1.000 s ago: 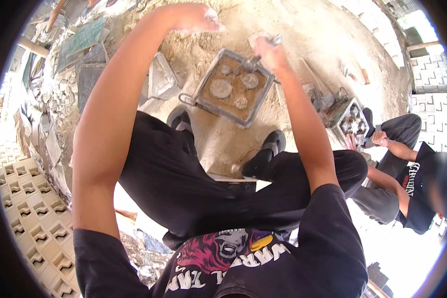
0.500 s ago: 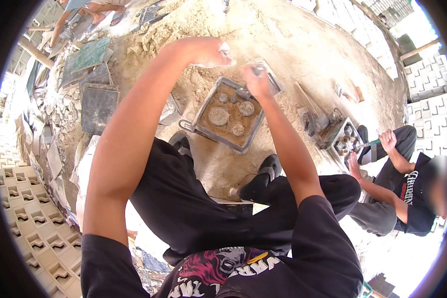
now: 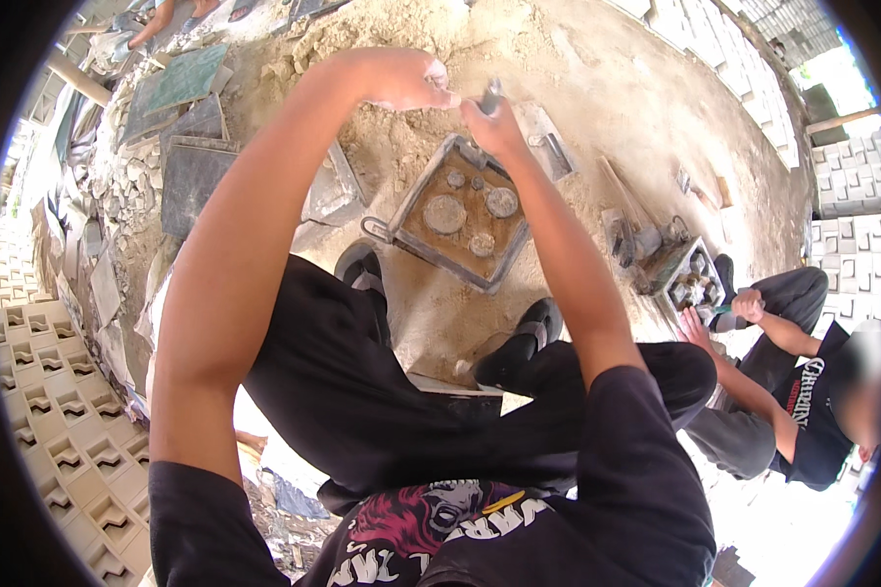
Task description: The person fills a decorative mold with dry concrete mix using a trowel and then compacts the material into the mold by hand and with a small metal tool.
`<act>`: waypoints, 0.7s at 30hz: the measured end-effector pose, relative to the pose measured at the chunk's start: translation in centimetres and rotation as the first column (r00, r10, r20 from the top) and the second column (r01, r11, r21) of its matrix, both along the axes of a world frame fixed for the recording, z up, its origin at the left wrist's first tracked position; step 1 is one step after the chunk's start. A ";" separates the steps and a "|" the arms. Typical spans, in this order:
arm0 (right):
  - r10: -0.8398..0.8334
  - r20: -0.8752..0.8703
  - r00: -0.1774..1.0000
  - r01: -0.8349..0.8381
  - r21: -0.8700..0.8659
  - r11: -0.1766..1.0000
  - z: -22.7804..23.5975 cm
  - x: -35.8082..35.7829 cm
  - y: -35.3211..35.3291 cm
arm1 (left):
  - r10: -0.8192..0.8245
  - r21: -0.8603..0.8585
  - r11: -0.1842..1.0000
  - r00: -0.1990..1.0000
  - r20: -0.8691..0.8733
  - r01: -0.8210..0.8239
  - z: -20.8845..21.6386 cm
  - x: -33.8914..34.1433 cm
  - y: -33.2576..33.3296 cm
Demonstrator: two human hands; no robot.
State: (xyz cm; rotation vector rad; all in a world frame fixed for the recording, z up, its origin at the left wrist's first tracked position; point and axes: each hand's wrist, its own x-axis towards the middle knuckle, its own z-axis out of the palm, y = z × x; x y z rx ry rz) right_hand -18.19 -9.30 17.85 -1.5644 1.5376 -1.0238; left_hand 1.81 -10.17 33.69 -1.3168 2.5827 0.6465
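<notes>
Above the far side of a square frame (image 3: 439, 265) filled with brown sand, my two hands come close together. My left hand (image 3: 406, 80), dusted white, has its fingers curled closed; whatever is inside them is hidden. Wrapped around a small grey metal tool (image 3: 491, 92) is my right hand (image 3: 495, 125); the tool's kind cannot be made out. Several round grey discs lie on the sand, the largest disc (image 3: 444, 214) left of the middle. A wire loop handle (image 3: 376, 229) sticks out at the frame's left corner.
A flat trowel (image 3: 550, 147) lies right of the frame. Beyond stands a heap of loose sand (image 3: 362, 39). Dark boards (image 3: 198, 186) lie at left. On the right a co-worker (image 3: 803, 391) holds a green-handled tool over another frame (image 3: 690, 279). Another person's arm shows at top left.
Both hands have moved away from me, the right one off the frame's far right corner to beside the left. The grey tool now points up. The co-worker's hand has lowered.
</notes>
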 end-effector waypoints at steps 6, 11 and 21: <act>0.008 0.043 0.999 -0.010 0.032 0.999 0.4 0.7 -0.4 | 0.045 0.025 0.999 0.998 0.052 -0.047 0.7 0.5 0.4; 0.036 0.094 0.995 -0.046 0.110 0.993 2.2 0.3 -0.1 | 0.053 0.105 0.993 0.998 0.025 -0.055 0.7 1.4 0.6; -0.099 0.199 0.975 0.105 -0.020 0.994 4.1 -0.1 3.4 | 0.106 0.123 0.987 0.994 -0.002 -0.105 -0.1 2.6 0.2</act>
